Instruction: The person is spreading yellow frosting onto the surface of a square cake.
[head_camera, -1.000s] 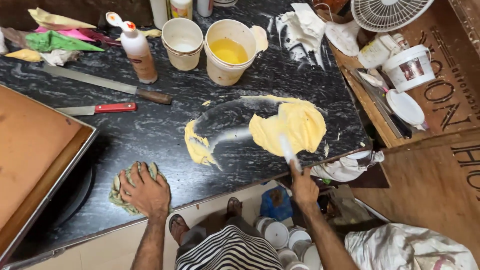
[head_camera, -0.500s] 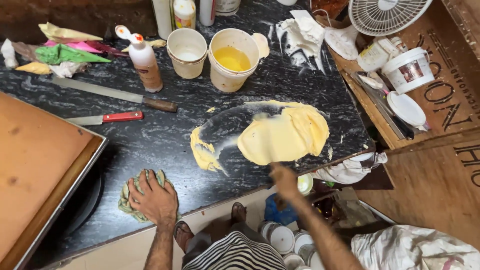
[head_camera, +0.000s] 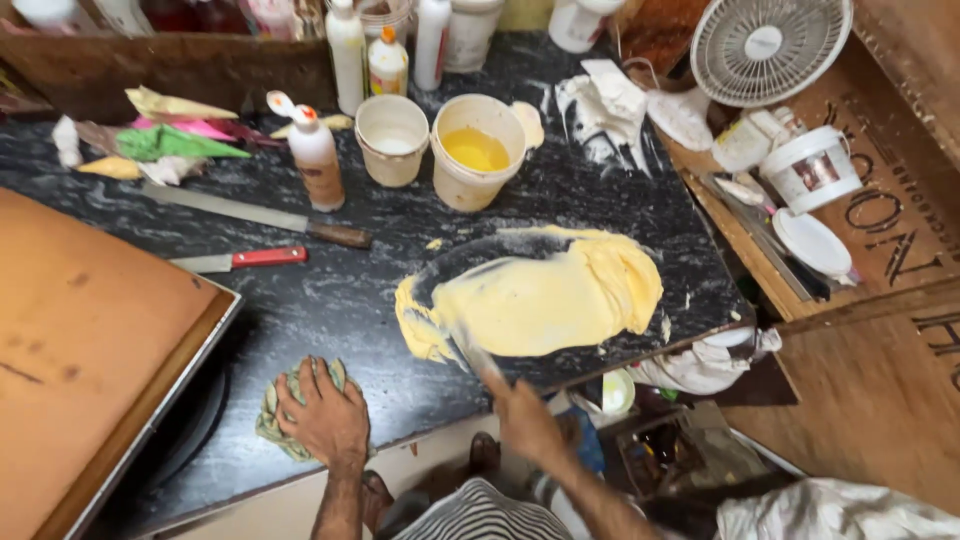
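My black stone counter (head_camera: 330, 300) holds yellow cream (head_camera: 540, 300) in the middle, two knives (head_camera: 255, 215) to the left, and two tubs (head_camera: 470, 150) at the top.

Since a second ago the right hand (head_camera: 525, 415) has drawn its scraper (head_camera: 468, 352) from the middle of the yellow mass (head_camera: 545, 295) across to the mass's left end by the worktop's near edge, dragging the yellow mass leftward until it joined the smaller smear (head_camera: 418, 325) there.
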